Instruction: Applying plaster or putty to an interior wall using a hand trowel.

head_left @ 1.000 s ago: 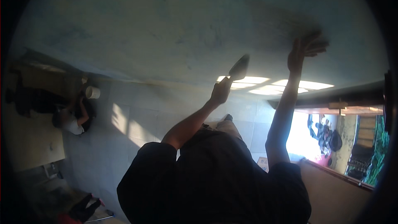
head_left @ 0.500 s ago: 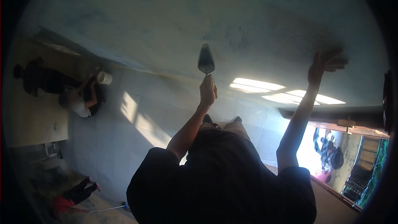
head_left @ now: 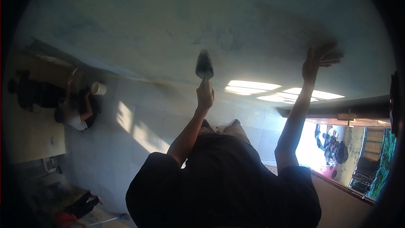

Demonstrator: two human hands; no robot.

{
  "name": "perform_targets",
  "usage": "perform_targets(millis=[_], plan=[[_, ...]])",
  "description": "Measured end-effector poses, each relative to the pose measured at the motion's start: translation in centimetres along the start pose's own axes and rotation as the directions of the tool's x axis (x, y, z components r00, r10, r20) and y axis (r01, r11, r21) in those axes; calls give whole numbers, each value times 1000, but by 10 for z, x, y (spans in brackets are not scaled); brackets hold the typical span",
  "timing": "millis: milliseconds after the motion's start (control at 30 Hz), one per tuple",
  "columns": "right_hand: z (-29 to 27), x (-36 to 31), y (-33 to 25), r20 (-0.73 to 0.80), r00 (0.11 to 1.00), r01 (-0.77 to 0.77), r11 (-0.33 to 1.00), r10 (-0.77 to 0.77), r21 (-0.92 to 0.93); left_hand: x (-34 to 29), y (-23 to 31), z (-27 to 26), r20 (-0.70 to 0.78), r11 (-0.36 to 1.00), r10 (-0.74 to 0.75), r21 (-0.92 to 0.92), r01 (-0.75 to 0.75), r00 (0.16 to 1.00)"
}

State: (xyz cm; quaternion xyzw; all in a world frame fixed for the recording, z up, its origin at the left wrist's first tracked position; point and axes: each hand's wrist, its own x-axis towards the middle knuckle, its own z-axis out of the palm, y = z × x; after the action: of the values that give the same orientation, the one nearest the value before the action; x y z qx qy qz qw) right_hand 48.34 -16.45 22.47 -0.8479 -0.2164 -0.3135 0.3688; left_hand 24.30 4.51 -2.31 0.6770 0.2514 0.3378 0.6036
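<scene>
My left hand (head_left: 205,97) is closed round the handle of a pointed trowel (head_left: 204,65). The blade points up and away from me, in front of a pale blue-green wall (head_left: 139,25) with dark smudges; whether it touches the wall I cannot tell. To the right, my right hand (head_left: 316,62) lies against the wall with fingers spread and holds nothing. A dark shadow or stain surrounds its fingertips.
Pale floor tiles (head_left: 152,97) extend leftward. A crouching person (head_left: 78,120) is beside a white bucket (head_left: 98,88). Another person (head_left: 33,93) is farther left. Someone in red (head_left: 65,218) holds a long pole at lower left. An opening (head_left: 320,143) stands at right.
The view has shifted slightly. My left hand has lowered the trowel a little and turned its blade slightly. My right hand stays on the wall. The crouching person's arm has moved toward the wall.
</scene>
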Motion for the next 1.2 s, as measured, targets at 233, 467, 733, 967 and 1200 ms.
perform_targets(millis=[233, 467, 733, 967, 1200], plan=[[-4, -2, -10, 4, 1000, -30, 1000, 30, 5, -7, -8, 3, 146, 930, 143, 320, -183, 979], [-2, -7, -5, -14, 1000, -12, 999, 12, -45, 17, 40, 20, 43, 969, -48, 243, 36, 998], [-4, -10, -11, 38, 998, -51, 999, 50, 13, -1, 44, 29, 31, 974, -125, 195, 116, 992], [-2, -9, -11, -17, 1000, 26, 1000, -26, -3, 18, 46, 42, -16, 974, 97, 206, -91, 995], [0, -10, 19, 98, 993, 55, 993, -66, 105, -3, 31, 40, 58, 879, 327, 349, -326, 943]])
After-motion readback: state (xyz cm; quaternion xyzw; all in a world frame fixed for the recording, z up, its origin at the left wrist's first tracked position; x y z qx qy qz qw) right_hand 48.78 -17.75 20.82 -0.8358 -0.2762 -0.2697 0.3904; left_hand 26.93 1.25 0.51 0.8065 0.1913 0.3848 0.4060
